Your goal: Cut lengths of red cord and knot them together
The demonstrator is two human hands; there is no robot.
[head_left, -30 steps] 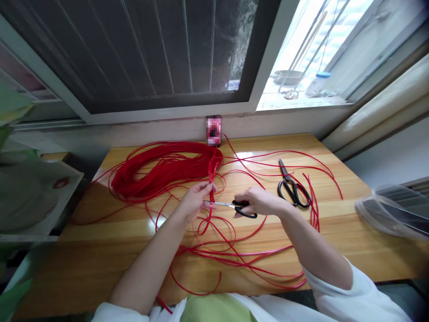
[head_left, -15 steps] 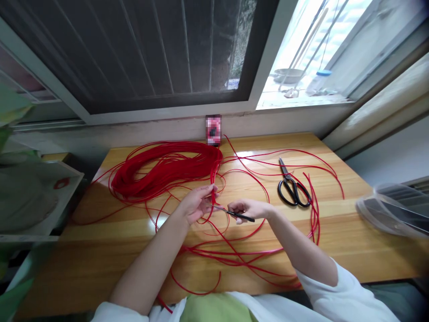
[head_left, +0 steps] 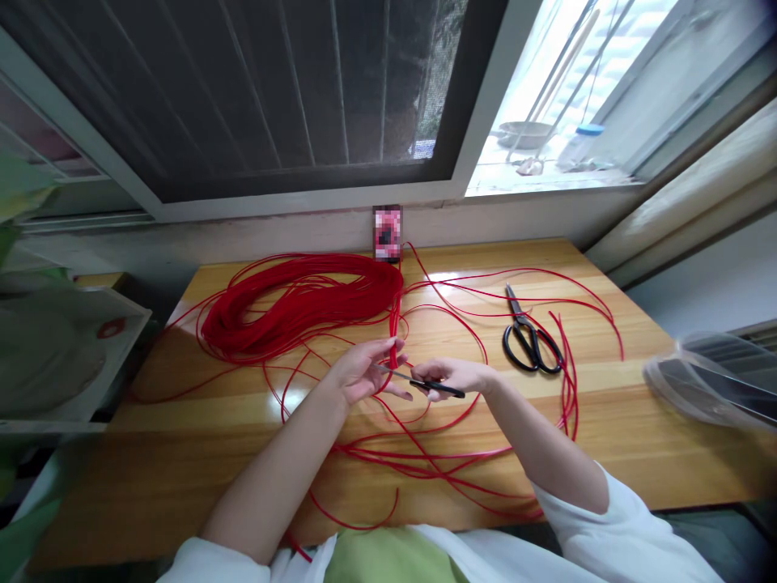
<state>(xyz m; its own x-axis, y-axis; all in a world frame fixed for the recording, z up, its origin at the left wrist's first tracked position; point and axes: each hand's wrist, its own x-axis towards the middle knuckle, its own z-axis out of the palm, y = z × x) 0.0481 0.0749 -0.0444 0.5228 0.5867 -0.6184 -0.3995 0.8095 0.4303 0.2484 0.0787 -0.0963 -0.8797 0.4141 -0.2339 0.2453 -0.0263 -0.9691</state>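
Observation:
My left hand (head_left: 364,372) pinches a bundle of red cord strands (head_left: 394,328) that rises from it toward the big red cord coil (head_left: 291,304) at the back left of the wooden table (head_left: 613,413). My right hand (head_left: 458,376) grips small black-handled scissors (head_left: 418,380), whose blades point left at the cord beside my left fingers. Loose red strands loop over the table under and around both hands.
Large black scissors (head_left: 529,336) lie to the right on the table. A small red and black object (head_left: 387,233) stands against the wall under the window. A clear plastic item (head_left: 710,380) sits at the right edge, with a pale shelf (head_left: 61,356) off the left edge.
My right hand has turned the small scissors edge-on and shifted slightly left toward my left hand. My left hand has opened a little and moved slightly down and right, still on the cord.

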